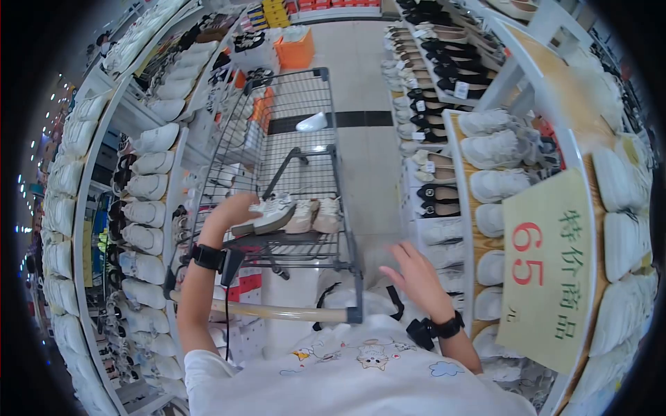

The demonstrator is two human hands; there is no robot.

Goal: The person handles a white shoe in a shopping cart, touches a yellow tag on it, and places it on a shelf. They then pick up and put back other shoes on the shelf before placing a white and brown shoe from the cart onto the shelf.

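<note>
A metal shopping cart (295, 104) stands before me, its pale handle bar (291, 312) close to my body. Two pairs of light shoes sit on the cart's child-seat shelf. My left hand (239, 208) is at the left pair of white shoes (274, 213), its fingers curled on the heel side. Beside them is a pinkish-white pair (313, 215), touched by neither hand. My right hand (414, 272) hangs in the air right of the cart, fingers spread, holding nothing. One more white item (312, 123) lies farther forward in the cart.
Shelves of white shoes (149, 187) line the left side. On the right are racks of black flats (440, 194), white sneakers (496, 149) and a yellow price sign (544, 274). An orange box (295, 52) stands ahead on the left of the aisle (361, 76).
</note>
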